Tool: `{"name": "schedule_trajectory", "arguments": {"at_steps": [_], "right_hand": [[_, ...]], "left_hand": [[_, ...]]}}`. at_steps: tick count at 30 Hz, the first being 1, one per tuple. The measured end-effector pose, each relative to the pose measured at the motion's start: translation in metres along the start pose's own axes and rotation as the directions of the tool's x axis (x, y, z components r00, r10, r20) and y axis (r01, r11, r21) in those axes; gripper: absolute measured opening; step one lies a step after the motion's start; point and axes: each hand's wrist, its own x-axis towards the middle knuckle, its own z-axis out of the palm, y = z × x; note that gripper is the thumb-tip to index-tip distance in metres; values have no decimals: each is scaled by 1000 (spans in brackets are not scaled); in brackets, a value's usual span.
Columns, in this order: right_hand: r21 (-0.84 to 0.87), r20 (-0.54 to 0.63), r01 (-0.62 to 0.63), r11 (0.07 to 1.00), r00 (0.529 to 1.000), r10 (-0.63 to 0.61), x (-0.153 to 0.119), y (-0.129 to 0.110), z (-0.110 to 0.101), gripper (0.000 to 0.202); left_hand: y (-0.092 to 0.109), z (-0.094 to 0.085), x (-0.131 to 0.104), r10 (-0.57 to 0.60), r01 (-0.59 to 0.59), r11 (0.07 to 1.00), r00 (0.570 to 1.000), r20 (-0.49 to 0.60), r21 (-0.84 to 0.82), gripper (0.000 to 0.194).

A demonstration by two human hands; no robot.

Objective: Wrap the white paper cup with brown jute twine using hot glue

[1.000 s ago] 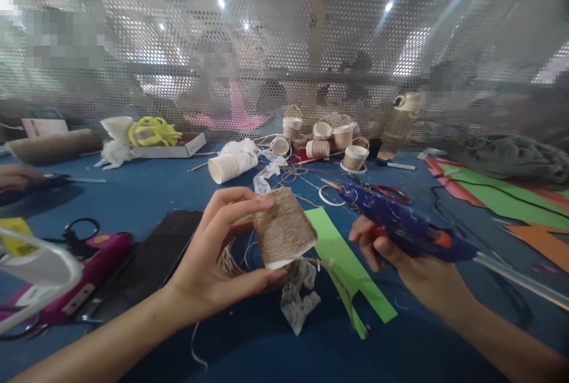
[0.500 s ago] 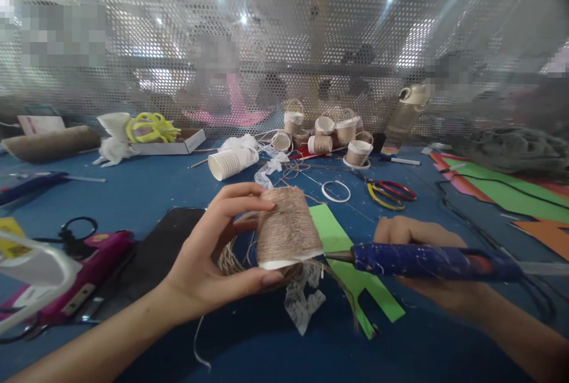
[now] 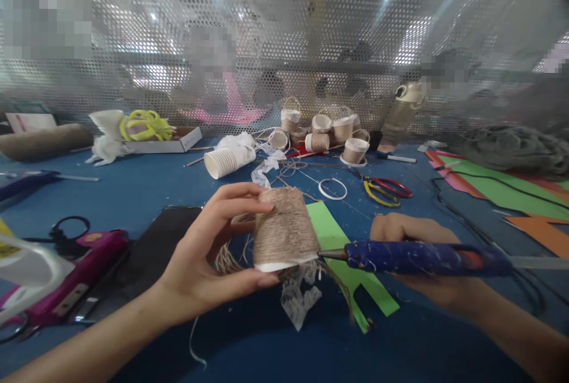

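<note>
Between the thumb and fingers of my left hand (image 3: 208,252) is a paper cup (image 3: 287,226) wrapped in jute twine, tilted, with a white rim showing at its lower edge. My right hand (image 3: 413,235) grips a blue hot glue gun (image 3: 413,257) whose metal nozzle points left and meets the cup's lower right edge. A clear glue stick sticks out of the gun's back end. Below the cup lie a coil of twine (image 3: 227,258), a strip of white lace (image 3: 300,303) and a piece of green paper (image 3: 368,288).
Several small twine-wrapped baskets (image 3: 355,150) stand at the back, near stacked paper cups (image 3: 224,162). Scissors (image 3: 386,191) and a white ring (image 3: 332,189) lie beyond my hands. A magenta power strip (image 3: 95,270) is at left, coloured paper (image 3: 498,184) at right.
The glue gun's nozzle has come up against the cup's lower edge, where a small gap showed before. The whole view has shifted slightly; my left hand keeps its hold.
</note>
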Motion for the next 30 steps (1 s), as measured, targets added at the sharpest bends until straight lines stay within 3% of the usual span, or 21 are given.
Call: {"name": "schedule_trajectory", "arguments": {"at_steps": [18, 25, 30], "right_hand": [[11, 19, -10, 1000, 1000, 10, 0, -4, 3, 32], [14, 60, 4, 1000, 998, -5, -1, -8, 6, 25], [11, 29, 25, 1000, 999, -25, 0, -2, 2, 29]], "left_hand": [[2, 2, 2, 53, -53, 992, 999, 2, 116, 52], [1, 5, 1, 85, -97, 979, 994, 74, 182, 54], [1, 3, 2, 62, -65, 988, 998, 23, 143, 54]]}}
